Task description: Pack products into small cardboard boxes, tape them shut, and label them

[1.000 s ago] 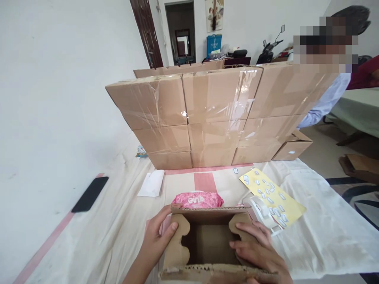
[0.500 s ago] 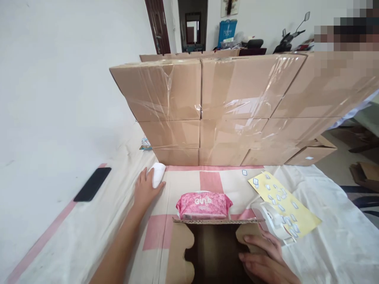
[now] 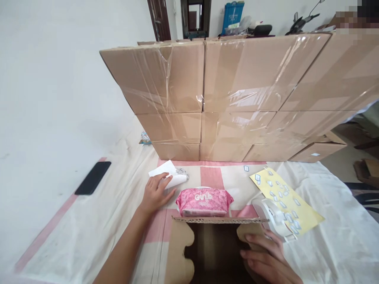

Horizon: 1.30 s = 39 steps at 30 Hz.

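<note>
On the cloth ahead and to the left, my left hand (image 3: 156, 191) has its fingers over a folded piece of white paper (image 3: 164, 169). Crinkled silvery or clear material (image 3: 182, 172) shows at the paper's right end; what it is I cannot make out. An open cardboard box (image 3: 177, 252) with scalloped flaps stands right in front of me, its inside dark. My right hand (image 3: 269, 254) grips the box's right side, fingers over the edge. Just beyond the box's far edge lies a pink pack of wipes (image 3: 204, 202).
Taped cardboard cartons (image 3: 237, 79) form a wall at the back. A white tape dispenser (image 3: 274, 219) and a yellow sticker sheet (image 3: 288, 201) lie at right, with one loose sticker (image 3: 246, 168). At left is a black phone (image 3: 93, 178). Part of a person shows top right.
My left hand has moved right with the white paper, which now shows opened wider, with the crinkled material visible. My right hand stays on the box. The view has tipped down slightly.
</note>
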{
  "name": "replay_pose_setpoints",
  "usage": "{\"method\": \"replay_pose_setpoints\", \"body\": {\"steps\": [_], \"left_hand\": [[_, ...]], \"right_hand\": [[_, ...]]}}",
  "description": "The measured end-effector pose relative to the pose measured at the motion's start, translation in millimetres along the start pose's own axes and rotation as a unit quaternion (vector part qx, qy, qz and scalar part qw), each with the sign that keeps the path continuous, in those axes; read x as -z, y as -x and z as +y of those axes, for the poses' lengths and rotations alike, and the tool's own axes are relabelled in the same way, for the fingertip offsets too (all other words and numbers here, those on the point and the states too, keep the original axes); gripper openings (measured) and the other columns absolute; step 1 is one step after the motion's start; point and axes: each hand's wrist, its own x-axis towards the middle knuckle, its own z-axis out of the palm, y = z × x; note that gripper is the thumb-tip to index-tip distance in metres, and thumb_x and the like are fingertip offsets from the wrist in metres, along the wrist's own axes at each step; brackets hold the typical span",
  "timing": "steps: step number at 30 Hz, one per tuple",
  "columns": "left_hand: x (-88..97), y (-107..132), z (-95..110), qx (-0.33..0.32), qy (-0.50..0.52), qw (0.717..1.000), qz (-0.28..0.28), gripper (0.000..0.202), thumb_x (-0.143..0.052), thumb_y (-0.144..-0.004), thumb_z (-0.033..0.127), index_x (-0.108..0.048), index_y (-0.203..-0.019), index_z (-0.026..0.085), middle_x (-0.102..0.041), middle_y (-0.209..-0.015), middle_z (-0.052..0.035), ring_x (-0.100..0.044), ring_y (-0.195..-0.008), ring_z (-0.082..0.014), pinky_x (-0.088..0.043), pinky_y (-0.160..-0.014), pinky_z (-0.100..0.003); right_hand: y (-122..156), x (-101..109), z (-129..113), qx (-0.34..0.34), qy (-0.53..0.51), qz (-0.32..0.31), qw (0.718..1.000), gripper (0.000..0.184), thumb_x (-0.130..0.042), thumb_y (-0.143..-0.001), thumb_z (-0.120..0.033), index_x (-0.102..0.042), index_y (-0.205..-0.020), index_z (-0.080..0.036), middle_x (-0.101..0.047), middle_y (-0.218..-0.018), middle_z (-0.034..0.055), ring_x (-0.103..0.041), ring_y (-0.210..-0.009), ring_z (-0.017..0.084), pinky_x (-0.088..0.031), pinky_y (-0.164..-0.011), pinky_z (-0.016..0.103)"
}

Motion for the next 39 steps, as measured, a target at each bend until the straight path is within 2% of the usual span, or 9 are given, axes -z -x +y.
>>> {"method": "replay_pose_setpoints", "body": {"steps": [3,6,11,15,19,26,31,36,39], "left_hand": [[0.1,3.7,-6.8,0.093,0.093,0.990,0.046,0.059,-0.044,-0.094,0.066,-0.058,-0.130,0.021,-0.067,-0.123,-0.0180,-0.070,-0.105,-0.0298,-0.058,-0.081,-0.042],[-0.2,-2.7,-19.7,0.158,0.081,0.983,0.037,0.059,-0.021,-0.103,0.054,-0.050,-0.140,0.018,-0.066,-0.128,-0.0191,-0.072,-0.102,-0.0272,-0.059,-0.081,-0.042],[-5.9,-24.2,-33.9,0.170,0.051,0.973,-0.145,0.049,-0.051,-0.095,0.055,-0.065,-0.132,0.027,-0.058,-0.148,-0.0096,-0.048,-0.144,-0.0326,-0.033,-0.121,-0.057],[-8.3,-31.2,-34.5,0.176,0.048,0.949,-0.258,0.054,-0.043,-0.098,0.058,-0.059,-0.142,0.032,-0.043,-0.161,-0.0034,-0.035,-0.153,-0.0289,-0.018,-0.127,-0.059],[-7.4,-35.0,-32.0,0.209,0.031,0.936,-0.282,0.058,-0.027,-0.103,0.055,-0.052,-0.148,0.029,-0.035,-0.165,-0.0033,-0.027,-0.156,-0.0259,-0.014,-0.128,-0.056],[-24.6,-43.1,-28.3,0.227,0.015,0.948,-0.221,0.055,-0.032,-0.102,0.057,-0.061,-0.137,0.026,-0.043,-0.161,-0.0119,-0.034,-0.152,-0.0344,-0.019,-0.122,-0.067],[-28.9,-50.1,-28.4,0.176,0.071,0.973,-0.131,0.057,-0.030,-0.101,0.058,-0.065,-0.120,0.018,-0.058,-0.138,-0.0192,-0.049,-0.137,-0.0308,-0.035,-0.119,-0.058],[14.3,-31.3,19.4,0.085,0.152,0.983,-0.059,0.050,-0.031,-0.103,0.055,-0.064,-0.120,0.020,-0.061,-0.130,-0.0138,-0.056,-0.128,-0.0260,-0.041,-0.115,-0.049],[48.0,-5.5,60.1,-0.014,0.225,0.974,0.035,0.043,-0.037,-0.103,0.049,-0.067,-0.119,0.021,-0.066,-0.117,-0.0128,-0.062,-0.113,-0.0275,-0.049,-0.103,-0.049]], "right_hand": [[-13.0,5.5,-5.5,-0.004,-0.006,-0.024,1.000,0.039,-0.050,-0.100,-0.057,-0.070,-0.102,-0.024,-0.081,-0.083,0.0038,-0.079,-0.092,0.028,-0.053,-0.098,0.045],[-23.1,9.7,-7.6,-0.003,-0.013,-0.035,0.999,0.035,-0.052,-0.101,-0.054,-0.070,-0.099,-0.024,-0.081,-0.082,0.0024,-0.079,-0.088,0.026,-0.055,-0.093,0.041],[-21.4,7.5,-4.9,-0.010,-0.026,-0.046,0.999,0.028,-0.056,-0.101,-0.047,-0.070,-0.101,-0.023,-0.081,-0.086,0.0030,-0.078,-0.095,0.026,-0.051,-0.101,0.041],[-17.9,4.7,-2.0,-0.010,-0.042,-0.037,0.998,0.042,-0.051,-0.100,-0.059,-0.070,-0.103,-0.022,-0.081,-0.087,0.0051,-0.077,-0.095,0.028,-0.052,-0.096,0.044],[-9.1,4.4,-1.1,-0.012,-0.049,-0.054,0.997,0.041,-0.052,-0.098,-0.058,-0.069,-0.108,-0.022,-0.080,-0.089,0.0056,-0.075,-0.100,0.031,-0.048,-0.099,0.047],[-3.0,-4.6,-9.9,-0.051,-0.056,-0.006,0.997,0.038,-0.052,-0.096,-0.054,-0.069,-0.108,-0.022,-0.079,-0.085,0.0072,-0.074,-0.097,0.034,-0.046,-0.101,0.053],[-15.9,-8.5,-16.8,-0.047,-0.058,0.020,0.997,0.036,-0.050,-0.098,-0.051,-0.069,-0.103,-0.020,-0.077,-0.082,0.0067,-0.073,-0.097,0.032,-0.043,-0.101,0.050],[-15.1,-9.3,-20.5,-0.065,-0.061,0.018,0.996,0.035,-0.048,-0.097,-0.051,-0.067,-0.107,-0.023,-0.078,-0.086,0.0069,-0.072,-0.101,0.033,-0.038,-0.104,0.053],[-14.5,-3.1,-19.3,-0.064,-0.064,-0.040,0.995,0.037,-0.052,-0.095,-0.051,-0.064,-0.117,-0.024,-0.079,-0.098,0.0080,-0.066,-0.117,0.036,-0.031,-0.109,0.056]]}}
